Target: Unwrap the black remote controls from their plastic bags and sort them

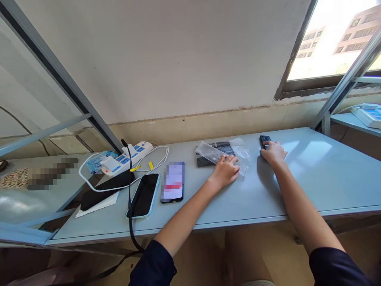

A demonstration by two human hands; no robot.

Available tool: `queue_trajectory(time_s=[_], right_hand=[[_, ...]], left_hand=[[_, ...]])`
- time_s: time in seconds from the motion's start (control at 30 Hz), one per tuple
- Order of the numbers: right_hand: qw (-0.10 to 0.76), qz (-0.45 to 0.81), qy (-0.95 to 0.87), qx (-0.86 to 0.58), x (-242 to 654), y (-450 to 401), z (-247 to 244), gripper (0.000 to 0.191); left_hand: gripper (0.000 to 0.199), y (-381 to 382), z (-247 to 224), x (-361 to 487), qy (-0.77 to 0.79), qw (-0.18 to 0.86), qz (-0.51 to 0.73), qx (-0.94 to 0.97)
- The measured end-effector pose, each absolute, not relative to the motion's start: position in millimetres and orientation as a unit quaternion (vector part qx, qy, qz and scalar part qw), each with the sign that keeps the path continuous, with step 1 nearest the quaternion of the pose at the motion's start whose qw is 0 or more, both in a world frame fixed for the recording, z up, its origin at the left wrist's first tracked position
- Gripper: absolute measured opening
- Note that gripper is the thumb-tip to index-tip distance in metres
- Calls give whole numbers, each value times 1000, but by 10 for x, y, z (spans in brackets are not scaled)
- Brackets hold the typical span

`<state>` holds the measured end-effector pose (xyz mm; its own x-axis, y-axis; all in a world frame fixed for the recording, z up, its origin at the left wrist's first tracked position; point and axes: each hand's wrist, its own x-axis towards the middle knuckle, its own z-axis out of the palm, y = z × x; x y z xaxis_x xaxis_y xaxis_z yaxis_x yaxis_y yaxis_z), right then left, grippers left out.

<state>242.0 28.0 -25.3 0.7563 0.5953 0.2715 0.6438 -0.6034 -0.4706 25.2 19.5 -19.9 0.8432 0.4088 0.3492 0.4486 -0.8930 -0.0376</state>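
Note:
My left hand (pixel 225 171) rests on a crumpled clear plastic bag (pixel 242 157), its fingers bent over the near edge. Partly under the bag, at the back of the table, is a dark flat bundle (pixel 218 150); what it is made of is hard to make out. Farther right, my right hand (pixel 274 152) is closed on the near end of a small black object with rows of key-like marks (pixel 265 139), which lies on the tabletop. The near part of that object is hidden by my fingers.
Left of my hands on the table (pixel 208 206) lie a lit phone (pixel 173 180), a dark-screened phone (pixel 145 194), a black pouch (pixel 104 190) and a white power strip (pixel 129 159) with cables. A black cable (pixel 130 206) hangs over the front edge. Metal posts stand at both sides.

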Motion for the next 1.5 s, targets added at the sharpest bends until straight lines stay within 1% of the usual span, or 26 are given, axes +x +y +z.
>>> queue_trajectory(time_s=[0.07, 0.13, 0.23, 0.3, 0.47, 0.63, 0.83, 0.93, 1.07, 1.27, 1.5], right_hand=[[287, -44, -355, -889, 2409, 279, -244, 28], [295, -44, -362, -883, 2398, 276, -233, 25], [306, -42, -375, -874, 2385, 269, -222, 24], [314, -43, -383, -868, 2380, 265, -220, 30], [328, -41, -381, -863, 2374, 269, -231, 50], [341, -36, -378, -860, 2367, 290, -245, 57], [379, -37, -376, -845, 2368, 315, -261, 45], [407, -40, -372, -833, 2370, 321, -254, 46], [445, -48, -367, -816, 2349, 312, -210, 53], [504, -69, -390, -768, 2249, 273, -74, 49], [538, -87, -456, -703, 2084, 212, 63, 39]], left_hand=[[11, 204, -179, 245, -257, 62, -186, -946], [15, 209, -157, 237, -288, 64, -203, -934], [21, 219, -119, 214, -318, 64, -214, -922], [23, 228, -96, 196, -315, 63, -207, -924], [25, 231, -70, 182, -273, 59, -159, -947], [26, 215, -90, 208, -269, 69, -139, -951], [25, 217, -155, 215, -264, 75, -137, -952], [27, 225, -181, 208, -263, 77, -143, -951], [18, 270, -180, 184, -283, 77, -166, -941], [19, 354, -127, 131, -348, 64, -234, -906], [8, 397, -85, 89, -414, 26, -295, -861]])
